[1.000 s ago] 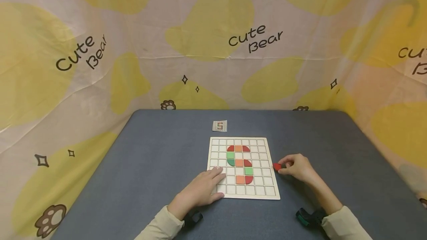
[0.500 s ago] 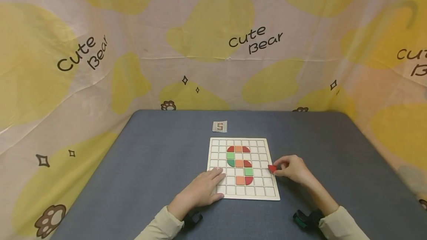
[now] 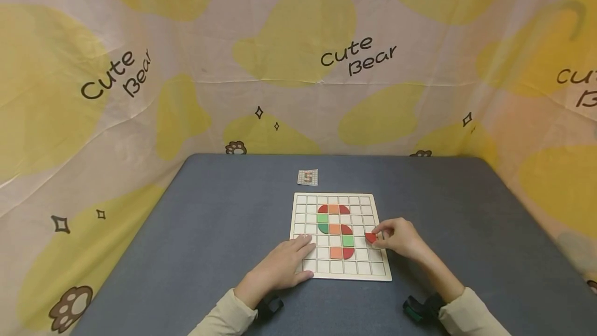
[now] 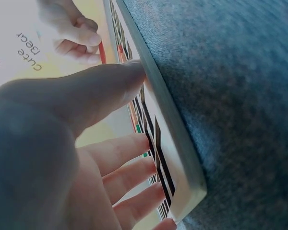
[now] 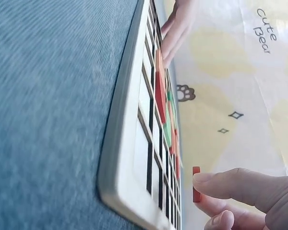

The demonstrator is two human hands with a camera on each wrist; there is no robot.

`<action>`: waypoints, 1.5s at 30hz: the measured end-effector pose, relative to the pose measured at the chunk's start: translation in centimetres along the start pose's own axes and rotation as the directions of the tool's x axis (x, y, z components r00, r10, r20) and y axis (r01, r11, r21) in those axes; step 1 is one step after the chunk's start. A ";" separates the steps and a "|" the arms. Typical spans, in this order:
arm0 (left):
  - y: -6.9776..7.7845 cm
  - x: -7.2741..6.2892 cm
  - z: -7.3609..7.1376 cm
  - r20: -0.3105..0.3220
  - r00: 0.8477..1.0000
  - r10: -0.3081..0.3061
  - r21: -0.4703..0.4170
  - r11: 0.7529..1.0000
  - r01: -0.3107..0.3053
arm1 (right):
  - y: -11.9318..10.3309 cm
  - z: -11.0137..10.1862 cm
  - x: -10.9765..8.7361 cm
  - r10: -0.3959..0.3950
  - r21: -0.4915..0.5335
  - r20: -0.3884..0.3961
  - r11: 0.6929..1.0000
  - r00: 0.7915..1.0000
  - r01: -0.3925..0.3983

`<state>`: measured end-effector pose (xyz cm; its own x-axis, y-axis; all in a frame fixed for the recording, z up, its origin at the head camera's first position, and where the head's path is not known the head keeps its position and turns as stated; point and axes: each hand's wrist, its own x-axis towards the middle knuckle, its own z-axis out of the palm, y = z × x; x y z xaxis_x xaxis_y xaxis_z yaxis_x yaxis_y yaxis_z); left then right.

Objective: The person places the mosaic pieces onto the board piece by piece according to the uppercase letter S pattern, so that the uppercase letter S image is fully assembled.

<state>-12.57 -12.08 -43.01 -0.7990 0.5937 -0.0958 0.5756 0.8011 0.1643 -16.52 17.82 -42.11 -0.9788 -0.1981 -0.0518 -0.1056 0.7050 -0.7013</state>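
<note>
A white grid board lies on the table, bearing red, orange and green tiles in an S-like shape. My left hand rests on its left side, fingers straight and spread; in the left wrist view the thumb lies at the near edge. My right hand pinches a red tile with a rounded edge between thumb and fingers, over the board's right columns. In the right wrist view the red tile appears edge-on, held apart from the board's surface.
Behind the board lies a small card printed with an S pattern on a grid. The blue-grey cloth table meets a patterned curtain at the back and sides. Dark straps are on both wrists.
My right hand has moved left with the red tile, from beside the board's right edge to over its right columns. My left hand has stayed in place.
</note>
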 end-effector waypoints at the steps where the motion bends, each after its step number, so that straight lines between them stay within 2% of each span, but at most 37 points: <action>1: 0.0 0.0 0.0 -0.002 1.000 0.001 0.004 1.000 -0.001 | -0.1 0.1 0.0 -0.004 0.000 0.002 1.000 1.000 0.004; 16: 0.0 0.1 0.2 -0.006 1.000 -0.001 0.019 1.000 0.001 | -1.4 0.9 0.2 -0.026 0.023 0.033 0.999 0.999 0.025; 27: -0.1 0.1 0.2 -0.002 1.000 -0.006 0.001 1.000 0.006 | -2.0 1.7 0.2 -0.080 0.044 0.062 0.996 0.995 0.077; 36: -0.2 0.2 0.4 0.000 1.000 -0.009 0.004 1.000 0.009 | -2.7 2.3 0.3 -0.095 0.068 0.082 0.994 0.992 0.089; 45: -0.3 0.2 0.5 -0.007 1.000 -0.001 0.012 1.000 0.001 | -3.1 2.9 0.6 -0.119 0.053 0.094 0.992 0.988 0.115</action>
<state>-12.82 -12.12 -43.53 -0.8009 0.5921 -0.0894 0.5765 0.8028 0.1521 -16.25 13.54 -42.03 -0.9383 -0.3442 -0.0344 -0.2079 0.6406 -0.7392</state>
